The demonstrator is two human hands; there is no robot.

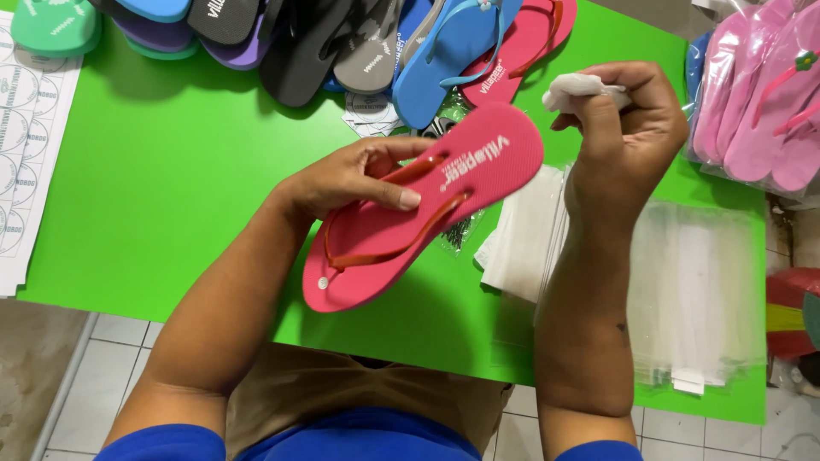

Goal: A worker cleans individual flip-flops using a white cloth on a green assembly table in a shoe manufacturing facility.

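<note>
One pink sandal (424, 207) rests in the left hand (354, 177), thumb on its strap; right hand (628, 128) pinches a white cloth (574, 88) (wipe gently, sole held steady)

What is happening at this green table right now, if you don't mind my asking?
A person holds a pink flip-flop above the green table, the left hand gripping it by the red straps. The right hand is raised beside it, pinching a small white cloth. More flip-flops are piled at the far edge, pink pairs in bags sit to the right, and clear plastic bags lie near the right arm.
</note>
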